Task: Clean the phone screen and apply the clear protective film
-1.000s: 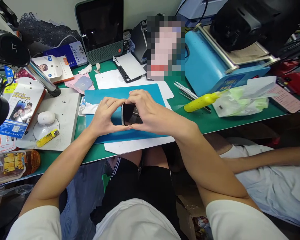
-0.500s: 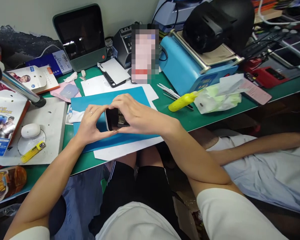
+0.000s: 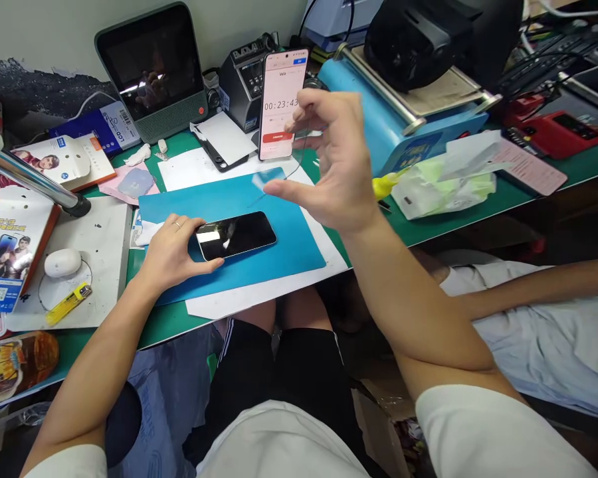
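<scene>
On a blue mat [image 3: 284, 249] lies a smartphone [image 3: 236, 236], its glossy dark screen facing up. My left hand [image 3: 174, 255] grips the phone's left end, the thumb along the near edge and the index finger at the far corner. Raised above the mat's right side, my right hand [image 3: 341, 159] holds a thin clear screen protector [image 3: 268, 178] with a dark edge between thumb and fingers. Much of that clear sheet is hard to make out. Behind it stands a propped phone [image 3: 284, 86] showing a running timer.
A tablet-like display [image 3: 152, 66] stands at the back left. To the right are a blue machine [image 3: 408, 126], a yellow bottle [image 3: 386, 186] and a tissue pack [image 3: 443, 196]. A lamp arm [image 3: 40, 179] and boxes occupy the left. Another person's forearm [image 3: 543, 285] rests at the right.
My right hand has lifted off the phone, up and to the right, with the clear screen protector in it. My left hand stays at the phone's left end. The phone's screen is now uncovered.
</scene>
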Demonstrator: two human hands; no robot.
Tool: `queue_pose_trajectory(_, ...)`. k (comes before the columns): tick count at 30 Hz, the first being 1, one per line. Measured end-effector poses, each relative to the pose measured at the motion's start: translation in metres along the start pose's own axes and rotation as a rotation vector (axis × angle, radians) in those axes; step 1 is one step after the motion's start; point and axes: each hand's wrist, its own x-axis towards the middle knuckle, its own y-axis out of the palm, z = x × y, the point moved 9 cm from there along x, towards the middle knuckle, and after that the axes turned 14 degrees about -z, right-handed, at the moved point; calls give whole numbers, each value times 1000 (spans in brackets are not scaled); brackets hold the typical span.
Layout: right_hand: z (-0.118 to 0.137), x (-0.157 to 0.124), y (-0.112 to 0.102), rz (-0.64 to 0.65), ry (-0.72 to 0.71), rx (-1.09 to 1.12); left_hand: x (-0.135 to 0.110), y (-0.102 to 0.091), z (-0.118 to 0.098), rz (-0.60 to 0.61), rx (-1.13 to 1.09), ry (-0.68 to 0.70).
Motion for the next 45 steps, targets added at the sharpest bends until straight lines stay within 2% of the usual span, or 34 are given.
queue_pose_trajectory(6, -28, -6, 85, 117, -5, 188, -3, 8, -5, 102, 4, 32)
queue_pose_trajectory(9, -53, -14, 101, 194, 62, 358, -3, 8, -9, 135, 50, 58)
queue_pose_trajectory(12, -83, -23, 92, 179, 175, 429, -2, 7, -12, 178, 108, 86)
queue_pose_trajectory(15, -102, -32, 86, 180, 239, 348, -2, 6, -13, 200, 131, 103)
queue_pose_trajectory(21, -111, -43, 102, 284, 156, 182, -1, 5, -13, 216, 132, 101)
queue_pose_trajectory(25, -119, -42, 103, 278, 153, 178, -1, 7, -11, 233, 139, 87)
queue_pose_trajectory(28, -108, -41, 85, 162, 122, 196, 0, 9, -9, 233, 146, 73)
queue_pose_trajectory(31, -80, -52, 61, 70, 43, 220, 1, 10, -7, 239, 159, 68)
queue_pose_trajectory(34, -57, -75, 52, 118, 16, 228, 0, 12, -11, 257, 186, 87)
queue_pose_trajectory(38, -52, -95, 54, 188, 22, 157, -1, 7, -22, 265, 269, 96)
queue_pose_trajectory(41, -58, -95, 55, 180, 64, 170, 1, -11, -15, 192, 419, -6)
queue_pose_trajectory(43, -62, -92, 53, 156, 110, 208, 1, -28, -1, 134, 553, -121)
queue_pose_trajectory(45, -65, -90, 52, 130, 153, 249, -4, -38, 15, 142, 668, -233)
